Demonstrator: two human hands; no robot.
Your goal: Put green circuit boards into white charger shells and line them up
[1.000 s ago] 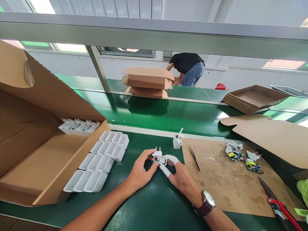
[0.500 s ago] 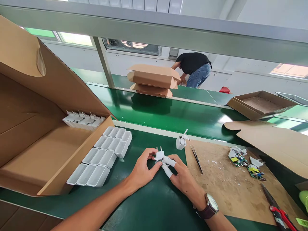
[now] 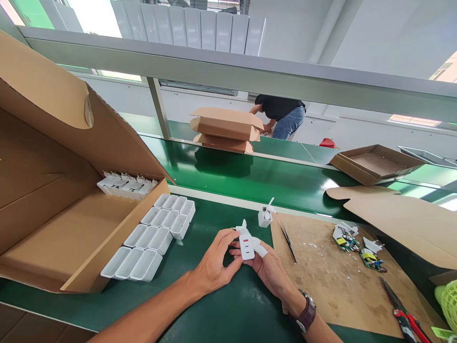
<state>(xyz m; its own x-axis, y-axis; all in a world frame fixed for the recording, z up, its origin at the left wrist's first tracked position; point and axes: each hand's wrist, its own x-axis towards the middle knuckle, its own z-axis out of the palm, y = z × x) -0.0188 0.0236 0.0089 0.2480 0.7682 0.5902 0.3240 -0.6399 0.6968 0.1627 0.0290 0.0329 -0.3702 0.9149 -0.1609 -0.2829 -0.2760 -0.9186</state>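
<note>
A white USB charger (image 3: 246, 247) is held over the green table, its port face with one red slot and two small dark slots turned toward me. My right hand (image 3: 273, 271), with white covers on some fingertips, grips it from the right and behind. My left hand (image 3: 214, 259) closes on its left side, index finger near the top and thumb near the lower edge. Beyond the hands stands a small white case (image 3: 264, 217) with white parts sticking out of it. Tweezers (image 3: 287, 242) lie to the right of that case.
Several open white cases (image 3: 146, 238) stand in rows at left beside a large cardboard box (image 3: 89, 238) holding several white chargers (image 3: 126, 185). A brown board (image 3: 321, 281) carries circuit boards (image 3: 346, 237) and red-handled cutters (image 3: 403, 312). A person (image 3: 282, 114) bends behind stacked cartons (image 3: 224, 127).
The charger has turned in my hands, from prongs up to its port face showing. Both hands have shifted their fingers around it. My view has tilted slightly upward.
</note>
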